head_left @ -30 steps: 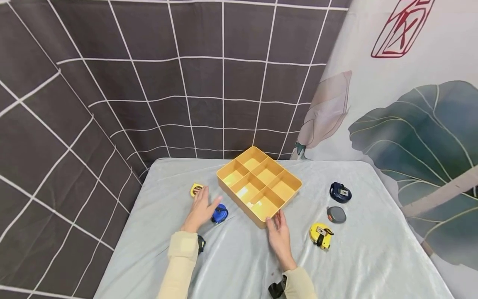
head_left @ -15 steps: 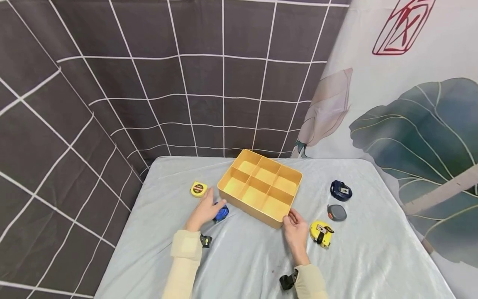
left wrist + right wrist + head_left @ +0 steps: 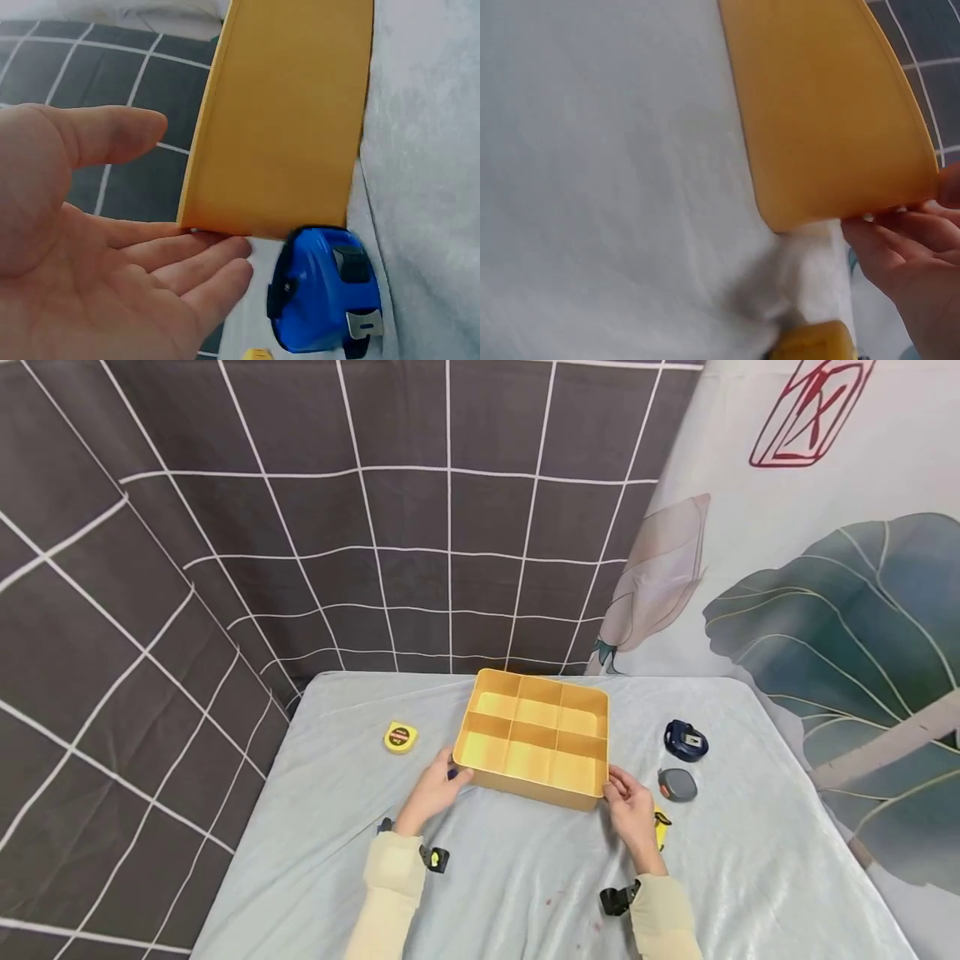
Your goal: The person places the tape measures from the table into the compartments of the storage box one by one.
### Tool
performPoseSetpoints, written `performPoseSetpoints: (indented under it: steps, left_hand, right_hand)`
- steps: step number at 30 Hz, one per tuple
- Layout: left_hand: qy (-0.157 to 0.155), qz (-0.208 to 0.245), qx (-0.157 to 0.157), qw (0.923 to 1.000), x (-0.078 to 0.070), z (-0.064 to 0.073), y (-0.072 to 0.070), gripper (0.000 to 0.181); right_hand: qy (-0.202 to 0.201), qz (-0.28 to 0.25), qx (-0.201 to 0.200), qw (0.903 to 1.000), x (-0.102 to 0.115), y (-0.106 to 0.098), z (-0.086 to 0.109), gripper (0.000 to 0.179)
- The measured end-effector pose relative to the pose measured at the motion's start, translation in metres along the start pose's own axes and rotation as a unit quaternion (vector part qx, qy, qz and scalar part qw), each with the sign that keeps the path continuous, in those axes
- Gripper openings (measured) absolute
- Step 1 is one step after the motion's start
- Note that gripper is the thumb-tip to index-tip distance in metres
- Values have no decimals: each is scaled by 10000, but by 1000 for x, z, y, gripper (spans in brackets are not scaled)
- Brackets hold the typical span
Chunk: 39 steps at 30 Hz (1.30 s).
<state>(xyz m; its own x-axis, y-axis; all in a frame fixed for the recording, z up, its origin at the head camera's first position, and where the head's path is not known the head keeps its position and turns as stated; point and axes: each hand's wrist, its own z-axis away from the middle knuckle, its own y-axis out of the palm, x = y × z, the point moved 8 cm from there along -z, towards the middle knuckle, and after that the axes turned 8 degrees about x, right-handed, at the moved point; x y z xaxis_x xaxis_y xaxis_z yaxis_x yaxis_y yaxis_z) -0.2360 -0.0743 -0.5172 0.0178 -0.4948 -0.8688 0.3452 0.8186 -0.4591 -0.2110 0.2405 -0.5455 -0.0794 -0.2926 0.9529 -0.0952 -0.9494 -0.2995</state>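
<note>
A yellow six-compartment box (image 3: 531,789) sits on the cloth-covered table, its long front side turned toward me. My left hand (image 3: 433,792) is at its front left corner; in the left wrist view the straight fingers touch the box wall (image 3: 277,120) while the thumb stands apart. Beside those fingertips lies a blue tape measure (image 3: 322,292), mostly hidden in the head view. My right hand (image 3: 630,806) holds the front right corner, thumb at the rim and fingers against the outer side (image 3: 832,127). Behind that hand, a yellow tape measure (image 3: 661,828) is partly covered.
A small yellow tape measure (image 3: 400,737) lies left of the box. To the right are a dark blue tape measure (image 3: 686,741) and a grey one (image 3: 678,785). Another dark item (image 3: 385,825) peeks out by the left wrist. A dark gridded curtain (image 3: 487,585) hangs behind the table.
The box has turned so its long side faces me. My right hand has moved right with its corner, and my left hand has moved right until it touches the box.
</note>
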Motion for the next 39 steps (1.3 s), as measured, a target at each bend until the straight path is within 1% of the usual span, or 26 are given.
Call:
performPoseSetpoints:
  steps: [1, 4, 6, 9, 11, 14, 17, 19, 22, 25, 29, 32, 34, 35, 36, 39]
  left_hand:
    - [25, 13, -61, 10000, -3, 2, 1, 52]
    - [-73, 49, -186, 9998, -9, 11, 6, 49]
    - [-179, 141, -264, 9994, -9, 17, 10, 47]
    - [-400, 453, -409, 9973, -6, 29, 15, 45]
    - [-468, 663, -629, 9947, -3, 37, 15, 42]
    - [-466, 805, -993, 9907, -1, 47, 14, 36]
    - [-472, 963, -1269, 9861, 4, 55, 16, 32]
    - [-500, 1105, -1483, 9815, 8, 59, 17, 30]
    - [-476, 1343, -1833, 9727, 14, 63, 17, 27]
    - [-520, 1446, -2130, 9649, 18, 66, 20, 27]
    - [-567, 1519, -2336, 9587, 30, 67, 29, 39]
    - [-367, 1666, -2524, 9525, 37, 65, 36, 47]
    - [-220, 1674, -2681, 9485, 38, 65, 39, 44]
    - [-194, 1670, -2757, 9464, 39, 66, 39, 42]
    - [-199, 1651, -2842, 9442, 39, 66, 39, 40]
    - [-281, 1555, -2956, 9422, 39, 68, 39, 35]
  right_hand:
    - [7, 45, 94, 9999, 1, -1, -2, 36]
    - [32, 222, 242, 9995, 1, -6, -5, 37]
    - [65, 327, 235, 9992, 1, -9, -5, 38]
    - [121, 407, 150, 9990, -1, -14, -3, 37]
    - [113, 389, 139, 9991, -1, -15, 0, 36]
    - [141, 351, 99, 9992, -2, -15, 6, 36]
    - [240, 216, -31, 9995, -5, -17, 13, 36]
    - [281, 140, -63, 9995, -7, -18, 17, 36]
    - [240, 18, 26, 9997, -7, -16, 20, 38]
    - [230, -45, 105, 9997, -8, -14, 22, 39]
    - [228, -105, 100, 9996, -11, -12, 26, 39]
    - [165, -108, 111, 9997, -13, -11, 27, 39]
    - [118, -107, 127, 9998, -13, -11, 26, 39]
    - [102, -106, 122, 9998, -12, -11, 26, 39]
    - [109, -120, 104, 9998, -12, -12, 27, 39]
    - [240, -215, 21, 9995, -13, -13, 29, 39]
